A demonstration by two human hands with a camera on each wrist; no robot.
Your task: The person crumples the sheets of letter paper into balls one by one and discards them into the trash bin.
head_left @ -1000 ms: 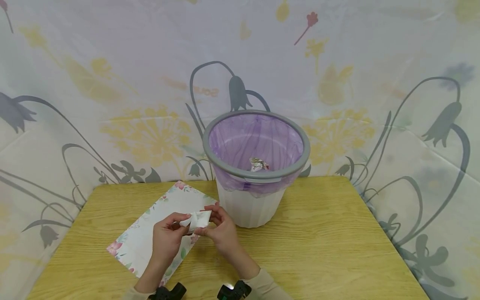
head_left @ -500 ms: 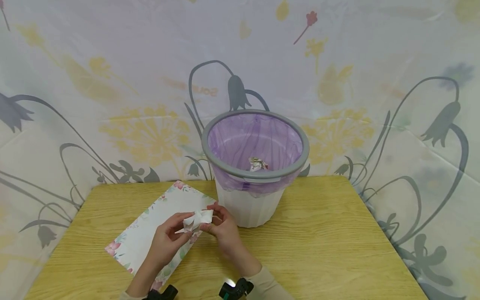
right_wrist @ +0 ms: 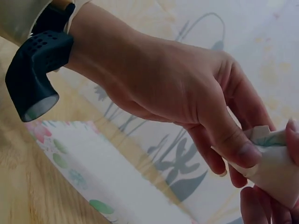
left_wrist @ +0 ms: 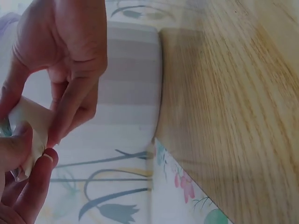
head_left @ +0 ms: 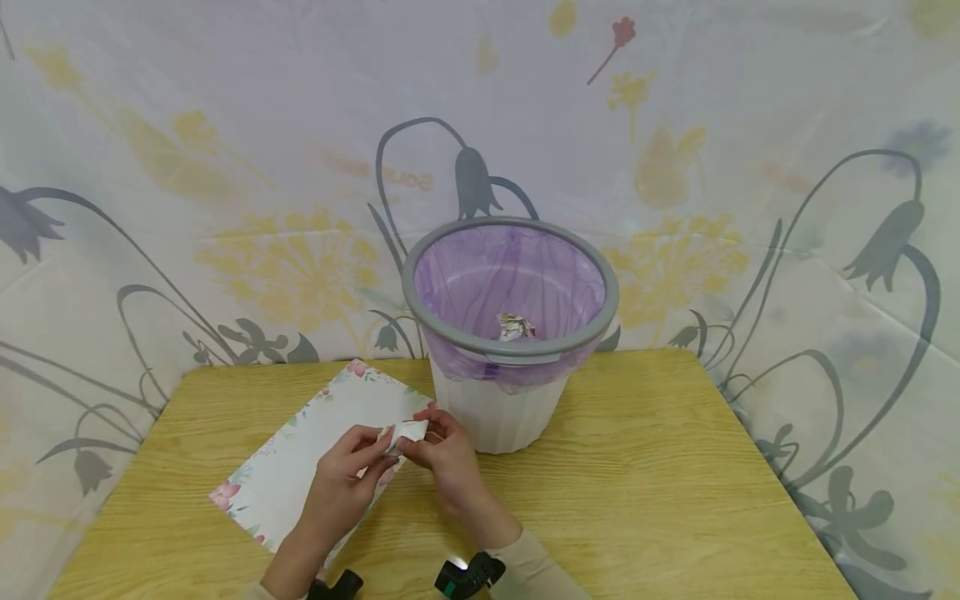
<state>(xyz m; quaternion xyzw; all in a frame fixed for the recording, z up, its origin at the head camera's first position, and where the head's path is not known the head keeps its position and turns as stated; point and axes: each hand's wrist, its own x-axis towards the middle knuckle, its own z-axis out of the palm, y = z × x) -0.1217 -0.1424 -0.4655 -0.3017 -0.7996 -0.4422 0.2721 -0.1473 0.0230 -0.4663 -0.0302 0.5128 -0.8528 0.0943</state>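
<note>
Head view: left hand [head_left: 343, 477] and right hand [head_left: 448, 460] pinch creased white paper [head_left: 411, 430].

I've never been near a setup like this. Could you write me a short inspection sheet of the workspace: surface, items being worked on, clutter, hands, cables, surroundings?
Surface: wood-grain table, with a floral-bordered sheet lying at an angle.
Job's things: folded white piece, apparently paper, held between both hands.
Clutter: crumpled scrap inside the lined bin.
Hands: left hand and right hand both pinch the white piece.
Cables: nothing seen.
Surroundings: flower-printed backdrop behind the table.
</note>
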